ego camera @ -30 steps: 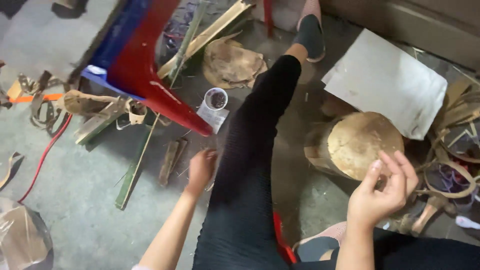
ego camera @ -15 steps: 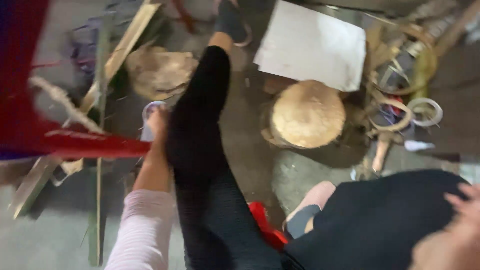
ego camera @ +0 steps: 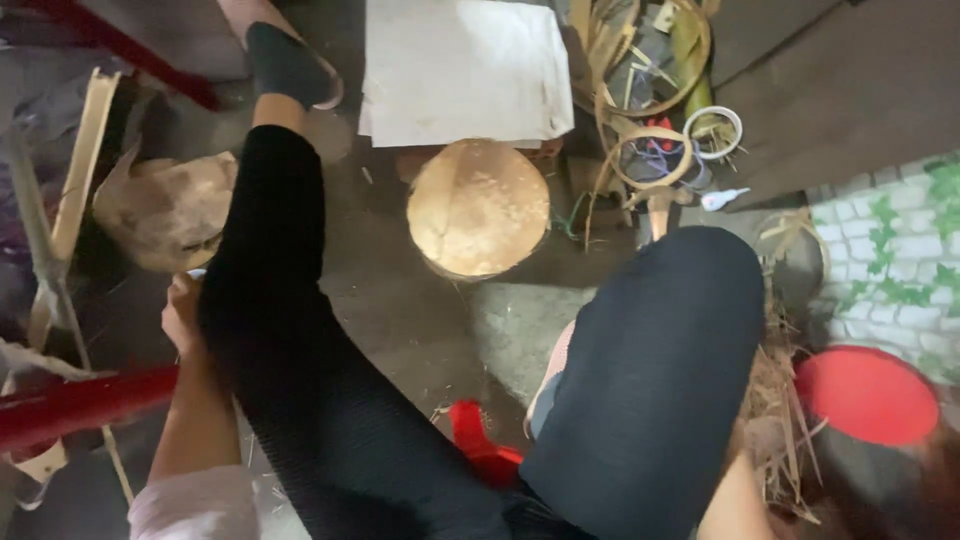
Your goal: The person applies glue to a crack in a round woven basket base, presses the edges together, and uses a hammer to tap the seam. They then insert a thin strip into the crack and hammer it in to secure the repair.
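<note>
One left hand (ego camera: pixel 183 315) is showing, reaching down past the outer side of the outstretched leg (ego camera: pixel 270 300); its fingers are curling toward the floor beside a brown husk-like shell (ego camera: pixel 160 210), but whether they are pinching anything cannot be told, since the leg is hiding the fingertips. Relative to the round wooden block (ego camera: pixel 478 207), that hand is lying well to the left and slightly nearer the person, the shell just beyond it. The right hand is sitting out of view; only a forearm edge is showing low, near the bent knee (ego camera: pixel 660 350). A white sheet (ego camera: pixel 465 70) is lying just beyond the block, cane hoops (ego camera: pixel 650 150) to its right.
</note>
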